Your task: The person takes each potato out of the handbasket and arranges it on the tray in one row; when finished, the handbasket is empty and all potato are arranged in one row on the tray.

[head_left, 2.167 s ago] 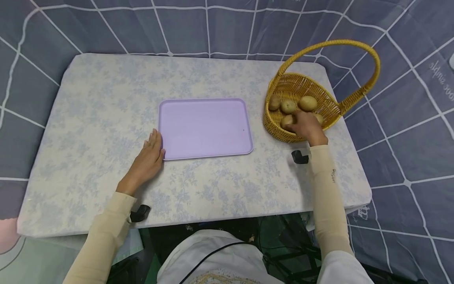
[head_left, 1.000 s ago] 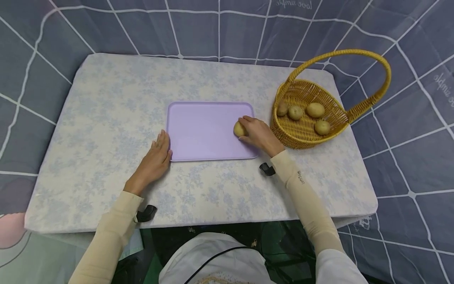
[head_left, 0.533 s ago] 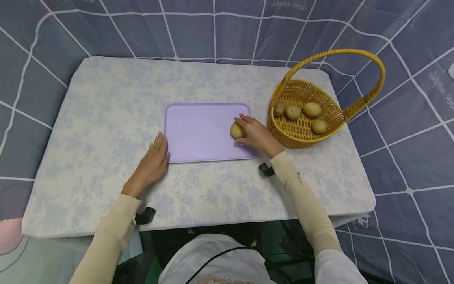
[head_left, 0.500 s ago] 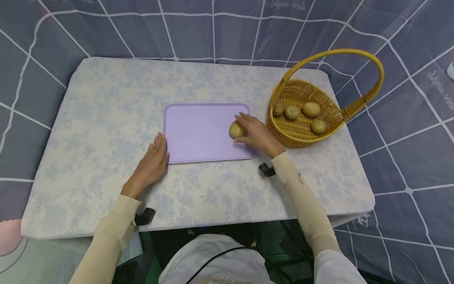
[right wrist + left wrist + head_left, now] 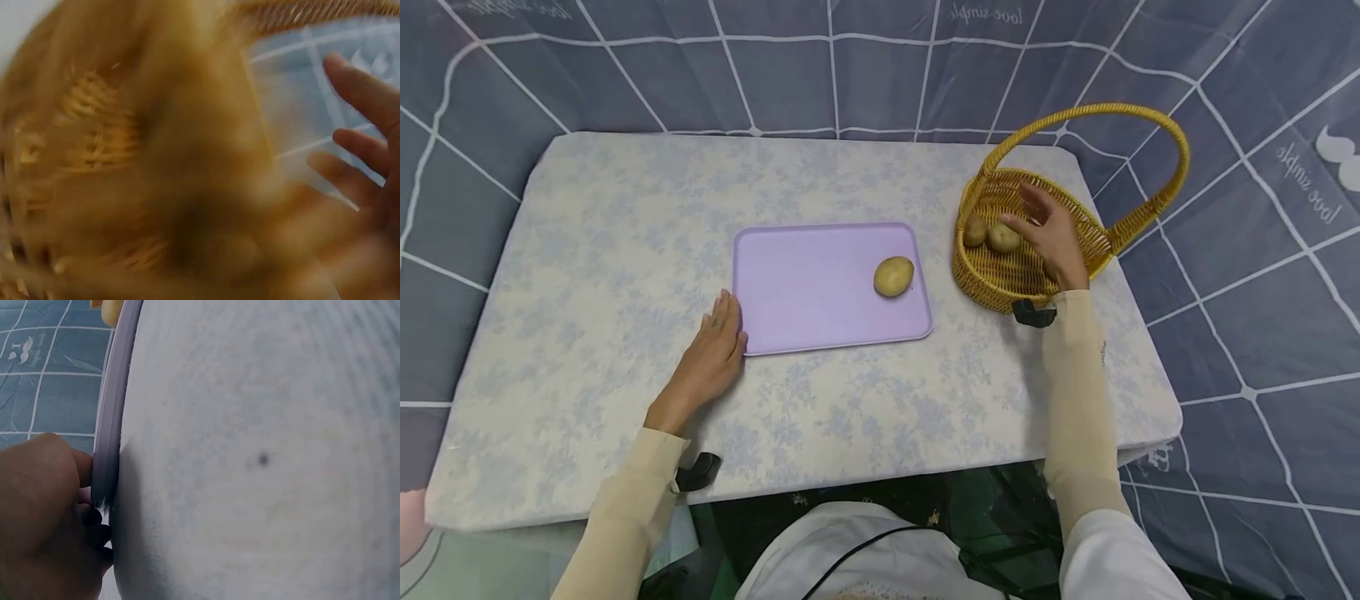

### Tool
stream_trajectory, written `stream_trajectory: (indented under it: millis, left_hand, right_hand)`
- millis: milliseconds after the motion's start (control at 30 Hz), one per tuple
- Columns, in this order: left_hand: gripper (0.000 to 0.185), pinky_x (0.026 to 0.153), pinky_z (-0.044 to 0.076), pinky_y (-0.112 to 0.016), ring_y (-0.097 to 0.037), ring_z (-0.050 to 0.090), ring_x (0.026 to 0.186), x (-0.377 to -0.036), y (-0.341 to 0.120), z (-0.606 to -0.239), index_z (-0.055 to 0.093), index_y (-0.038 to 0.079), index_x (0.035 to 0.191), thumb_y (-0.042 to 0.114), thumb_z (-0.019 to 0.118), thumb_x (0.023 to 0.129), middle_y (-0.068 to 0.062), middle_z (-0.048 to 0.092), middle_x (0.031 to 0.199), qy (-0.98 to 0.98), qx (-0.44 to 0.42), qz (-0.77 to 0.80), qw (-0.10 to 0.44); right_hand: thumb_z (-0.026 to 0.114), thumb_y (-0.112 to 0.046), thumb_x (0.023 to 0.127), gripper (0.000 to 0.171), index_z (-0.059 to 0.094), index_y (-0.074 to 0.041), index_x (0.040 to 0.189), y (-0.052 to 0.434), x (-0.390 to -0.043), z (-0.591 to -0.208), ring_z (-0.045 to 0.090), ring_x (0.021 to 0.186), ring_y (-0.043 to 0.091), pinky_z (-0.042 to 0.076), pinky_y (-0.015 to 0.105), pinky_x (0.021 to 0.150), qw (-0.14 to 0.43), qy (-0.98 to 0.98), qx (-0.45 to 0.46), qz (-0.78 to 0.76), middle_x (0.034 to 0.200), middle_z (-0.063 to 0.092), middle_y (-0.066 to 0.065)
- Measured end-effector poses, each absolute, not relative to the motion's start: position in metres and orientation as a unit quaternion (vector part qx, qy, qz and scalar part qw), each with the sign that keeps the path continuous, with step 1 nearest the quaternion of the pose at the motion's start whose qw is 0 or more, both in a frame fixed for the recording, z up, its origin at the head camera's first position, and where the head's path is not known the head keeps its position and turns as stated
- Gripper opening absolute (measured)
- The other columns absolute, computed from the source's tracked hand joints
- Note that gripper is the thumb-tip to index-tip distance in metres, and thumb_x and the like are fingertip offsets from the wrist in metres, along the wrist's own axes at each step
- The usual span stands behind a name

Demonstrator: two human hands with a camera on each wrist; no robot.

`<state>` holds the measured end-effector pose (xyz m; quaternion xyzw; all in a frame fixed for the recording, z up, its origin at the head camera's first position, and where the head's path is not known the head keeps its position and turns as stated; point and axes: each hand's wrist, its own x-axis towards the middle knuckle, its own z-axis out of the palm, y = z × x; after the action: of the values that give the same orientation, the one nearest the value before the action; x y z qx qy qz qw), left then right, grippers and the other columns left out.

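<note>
1 potato (image 5: pixel 893 276) sits on the purple tray (image 5: pixel 805 292), near its right edge. Right hand (image 5: pixel 1051 236) hovers over the wicker basket (image 5: pixel 992 279) with fingers spread, holding nothing, just above 2 potatoes (image 5: pixel 988 234). Left hand (image 5: pixel 713 358) lies flat on the table (image 5: pixel 625 217), fingers straight, touching the tray's left rim.

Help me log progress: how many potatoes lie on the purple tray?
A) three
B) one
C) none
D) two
B: a single potato lies near the right edge of the tray, apart from both hands.
</note>
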<state>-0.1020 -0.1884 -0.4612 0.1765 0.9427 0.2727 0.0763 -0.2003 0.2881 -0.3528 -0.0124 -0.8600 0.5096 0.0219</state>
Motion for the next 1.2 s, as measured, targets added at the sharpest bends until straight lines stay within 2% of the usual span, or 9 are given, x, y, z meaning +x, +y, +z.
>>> stream_trajectory:
  millis: [133, 233, 367, 600, 767, 900, 1033, 1133, 1200]
  left_hand:
    - [0.057, 0.108, 0.0, -0.046, -0.028, -0.006, 0.134, -0.099, -0.189, -0.461, -0.003, -0.002, 0.139, 0.022, 0.027, 0.098, -0.017, -0.01, 0.146, 0.943, 0.174, 0.273, 0.078]
    - [0.057, 0.108, 0.0, -0.045, -0.027, -0.006, 0.134, -0.098, -0.19, -0.461, -0.003, -0.001, 0.14, 0.022, 0.027, 0.098, -0.017, -0.01, 0.146, 0.944, 0.172, 0.272, 0.076]
    - [0.057, 0.108, 0.001, -0.045, -0.028, -0.006, 0.134, -0.097, -0.19, -0.461, -0.002, -0.002, 0.14, 0.022, 0.027, 0.097, -0.017, -0.009, 0.146, 0.943, 0.171, 0.275, 0.074]
    - [0.057, 0.108, 0.0, -0.045, -0.028, -0.006, 0.134, -0.096, -0.19, -0.461, -0.003, -0.002, 0.14, 0.022, 0.027, 0.098, -0.017, -0.01, 0.146, 0.943, 0.171, 0.274, 0.076]
    - [0.056, 0.108, 0.0, -0.044, -0.027, -0.006, 0.134, -0.097, -0.189, -0.459, -0.003, -0.002, 0.14, 0.022, 0.027, 0.098, -0.017, -0.009, 0.146, 0.944, 0.171, 0.272, 0.071]
    - [0.056, 0.109, 0.0, -0.044, -0.026, -0.006, 0.134, -0.099, -0.189, -0.459, -0.003, -0.001, 0.14, 0.022, 0.027, 0.098, -0.016, -0.009, 0.146, 0.944, 0.17, 0.273, 0.074]
    - [0.056, 0.109, -0.001, -0.044, -0.025, -0.008, 0.134, -0.099, -0.189, -0.459, -0.004, -0.001, 0.14, 0.022, 0.025, 0.098, -0.015, -0.011, 0.146, 0.944, 0.168, 0.271, 0.08]
    - [0.056, 0.109, 0.0, -0.044, -0.025, -0.007, 0.134, -0.1, -0.189, -0.459, -0.003, -0.001, 0.14, 0.022, 0.026, 0.098, -0.015, -0.01, 0.146, 0.944, 0.171, 0.271, 0.08]
    - [0.056, 0.109, 0.0, -0.044, -0.025, -0.007, 0.134, -0.1, -0.189, -0.459, -0.003, -0.001, 0.14, 0.022, 0.026, 0.098, -0.015, -0.01, 0.146, 0.943, 0.172, 0.272, 0.08]
  right_hand:
    - [0.066, -0.03, 0.079, 0.07, 0.032, -0.014, 0.138, 0.305, -0.216, -0.377, 0.028, 0.129, 0.029, 0.027, 0.04, 0.104, -0.041, -0.878, -0.052, 0.474, 0.142, 0.029, 0.008]
    - [0.065, -0.034, 0.079, 0.071, 0.032, -0.015, 0.138, 0.311, -0.223, -0.392, 0.032, 0.126, 0.03, 0.03, 0.043, 0.101, -0.082, -0.892, -0.061, 0.44, 0.142, 0.03, 0.008]
    - [0.065, -0.031, 0.079, 0.068, 0.034, -0.014, 0.137, 0.31, -0.224, -0.402, 0.038, 0.119, 0.029, 0.034, 0.044, 0.096, -0.098, -0.906, -0.056, 0.407, 0.138, 0.035, 0.011]
    - [0.064, -0.022, 0.082, 0.052, 0.047, -0.011, 0.13, 0.308, -0.223, -0.401, 0.045, 0.108, 0.027, 0.038, 0.041, 0.09, -0.06, -0.928, -0.039, 0.366, 0.127, 0.047, 0.016]
    - [0.062, -0.025, 0.082, 0.05, 0.048, -0.013, 0.129, 0.309, -0.217, -0.39, 0.047, 0.11, 0.026, 0.041, 0.038, 0.087, -0.041, -0.922, -0.06, 0.38, 0.128, 0.048, 0.013]
    - [0.061, -0.027, 0.083, 0.05, 0.047, -0.018, 0.129, 0.302, -0.204, -0.363, 0.049, 0.112, 0.024, 0.045, 0.031, 0.082, -0.006, -0.901, -0.07, 0.428, 0.132, 0.045, 0.007]
    - [0.064, -0.023, 0.08, 0.047, 0.052, -0.02, 0.126, 0.274, -0.184, -0.321, 0.053, 0.108, 0.02, 0.045, 0.021, 0.076, 0.062, -0.878, -0.035, 0.473, 0.127, 0.05, 0.004]
    - [0.067, -0.015, 0.078, 0.045, 0.056, -0.014, 0.121, 0.241, -0.172, -0.298, 0.056, 0.104, 0.019, 0.046, 0.019, 0.077, 0.106, -0.859, 0.026, 0.5, 0.123, 0.054, 0.006]
    - [0.068, -0.011, 0.077, 0.044, 0.057, -0.01, 0.12, 0.216, -0.169, -0.293, 0.056, 0.104, 0.019, 0.046, 0.021, 0.081, 0.106, -0.846, 0.068, 0.518, 0.123, 0.054, 0.006]
